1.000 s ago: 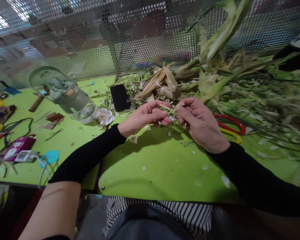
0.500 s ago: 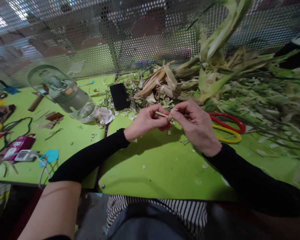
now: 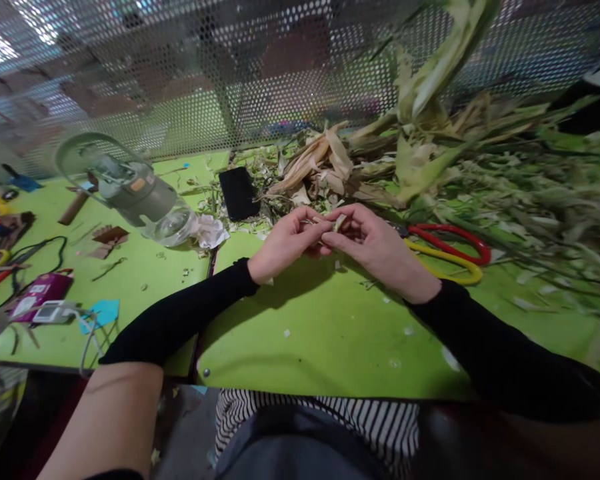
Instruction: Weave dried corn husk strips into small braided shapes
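Note:
My left hand and my right hand meet above the green table, fingertips pressed together. Between them is a thin pale husk strip, mostly covered by the fingers of both hands. Close to my right wrist lie scissors with one red and one yellow handle; their blades are mostly hidden behind that hand. Just beyond my fingers is a heap of dry corn husks among small scraps.
Left of the husks are a black phone, a crumpled tissue and a tilted green-lidded bottle. A purple box and white cable device are at far left. Perforated metal mesh stands behind; shredded husks cover the right.
My right hand has moved slightly left and its fingers now touch those of my left hand. The strip, plainly visible before, is now mostly hidden; more of the scissors shows.

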`<state>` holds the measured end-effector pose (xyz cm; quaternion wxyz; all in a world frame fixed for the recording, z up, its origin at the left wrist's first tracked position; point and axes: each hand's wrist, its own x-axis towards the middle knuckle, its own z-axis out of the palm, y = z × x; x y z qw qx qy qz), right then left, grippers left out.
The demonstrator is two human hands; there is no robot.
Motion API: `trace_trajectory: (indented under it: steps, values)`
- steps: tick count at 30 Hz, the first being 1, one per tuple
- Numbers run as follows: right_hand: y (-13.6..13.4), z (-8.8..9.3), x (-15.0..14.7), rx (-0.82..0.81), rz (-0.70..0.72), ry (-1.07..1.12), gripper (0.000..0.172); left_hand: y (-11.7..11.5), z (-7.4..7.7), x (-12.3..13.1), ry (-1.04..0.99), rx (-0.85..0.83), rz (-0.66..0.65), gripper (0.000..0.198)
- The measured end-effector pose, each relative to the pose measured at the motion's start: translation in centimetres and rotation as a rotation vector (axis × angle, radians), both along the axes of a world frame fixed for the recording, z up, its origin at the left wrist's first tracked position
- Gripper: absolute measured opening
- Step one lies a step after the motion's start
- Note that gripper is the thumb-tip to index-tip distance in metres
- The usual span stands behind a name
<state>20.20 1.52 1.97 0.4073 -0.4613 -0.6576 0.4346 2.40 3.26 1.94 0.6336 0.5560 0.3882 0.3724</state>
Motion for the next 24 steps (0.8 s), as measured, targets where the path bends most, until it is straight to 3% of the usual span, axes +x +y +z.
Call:
trace_trajectory:
  steps: [6, 11, 18, 24]
  values:
    - [0.0, 0.1, 0.1, -0.057, -0.047, 0.033, 0.039, 0.9, 0.6, -1.1, 0.063, 0.236, -0.052, 0.040]
    - [-0.2, 0.2, -0.1, -0.184, -0.023, 0.145, 0.034, 0.9, 0.8, -1.3, 0.081, 0.201, -0.078, 0.044]
    - [-0.2, 0.9, -0.1, -0.513, -0.006, 0.354, 0.031, 1.0, 1.6, -1.6, 0.099, 0.172, -0.141, 0.044]
    - [-0.2, 1.0, 0.0, -0.542, 0.010, 0.415, 0.029, 1.0, 1.5, -1.4, 0.101, 0.175, -0.102, 0.040]
